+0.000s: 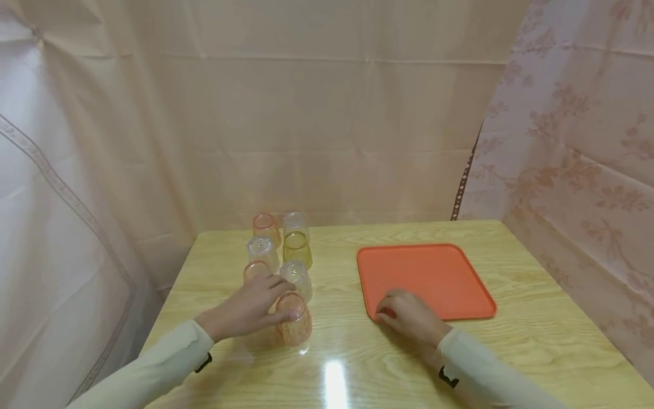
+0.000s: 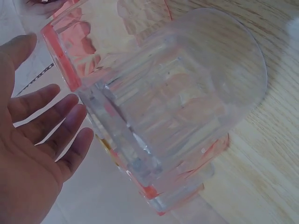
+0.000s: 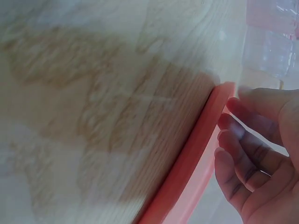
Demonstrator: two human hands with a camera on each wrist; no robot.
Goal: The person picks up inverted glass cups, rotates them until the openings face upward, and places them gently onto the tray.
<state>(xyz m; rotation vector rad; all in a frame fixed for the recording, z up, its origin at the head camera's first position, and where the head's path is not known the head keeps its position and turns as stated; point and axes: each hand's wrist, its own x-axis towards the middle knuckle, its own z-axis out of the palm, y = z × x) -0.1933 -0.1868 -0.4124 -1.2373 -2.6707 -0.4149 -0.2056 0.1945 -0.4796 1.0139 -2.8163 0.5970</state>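
Several plastic cups stand upside down in two rows on the left of the wooden table [image 1: 511, 352]. My left hand [image 1: 255, 307] reaches the nearest one, a pink-orange cup [image 1: 294, 328], and its fingertips touch the cup near the top. In the left wrist view the left hand [image 2: 37, 140] is spread with straight fingers beside a clear ribbed cup [image 2: 177, 107]. My right hand [image 1: 406, 315] rests on the near left corner of the flat orange tray [image 1: 434, 272]. Its fingers [image 3: 243, 154] lie loosely curved just inside the tray rim [image 3: 196, 154].
Behind the nearest cup stand a clear cup [image 1: 297, 276], a pink cup [image 1: 254, 268], a yellow cup [image 1: 297, 249] and more behind. Pale curtains hang close round the table at the back, left and right. Nothing lies on the tray.
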